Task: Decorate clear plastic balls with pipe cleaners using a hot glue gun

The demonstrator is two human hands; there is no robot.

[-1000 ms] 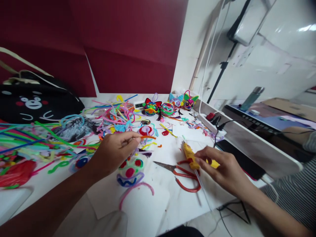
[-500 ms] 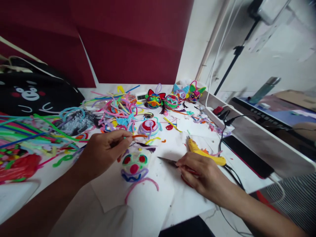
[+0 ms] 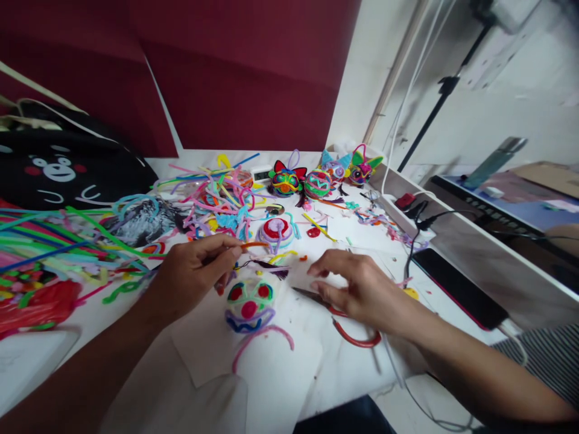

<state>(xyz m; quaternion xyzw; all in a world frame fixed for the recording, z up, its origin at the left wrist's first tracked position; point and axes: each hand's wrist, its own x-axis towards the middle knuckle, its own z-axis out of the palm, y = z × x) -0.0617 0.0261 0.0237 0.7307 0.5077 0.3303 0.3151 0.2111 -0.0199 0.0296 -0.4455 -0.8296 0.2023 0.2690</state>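
Between the thumb and fingers of my left hand [image 3: 201, 268] is an orange pipe cleaner [image 3: 254, 245], its end sticking out to the right. Just below and right of that hand sits a white ball with a clown-like face [image 3: 249, 304], with red eyes, a red nose and a purple and blue mouth. A pink pipe cleaner [image 3: 262, 337] curves beneath it. My right hand [image 3: 348, 280] has its fingers apart and holds nothing. Red-handled scissors [image 3: 357, 342] lie on the table under it, partly hidden by the hand.
Several finished decorated balls [image 3: 316, 184] stand at the back. Pipe cleaners [image 3: 67, 235] are heaped at the left beside a black bag [image 3: 76, 172]. A yellow tool [image 3: 411, 293] lies mostly behind my right hand. A phone [image 3: 459, 288] on a cable rests at the right.
My right hand has let go of the scissors, which now lie on the table, and has risen slightly with fingers spread. My left hand still holds the orange pipe cleaner.
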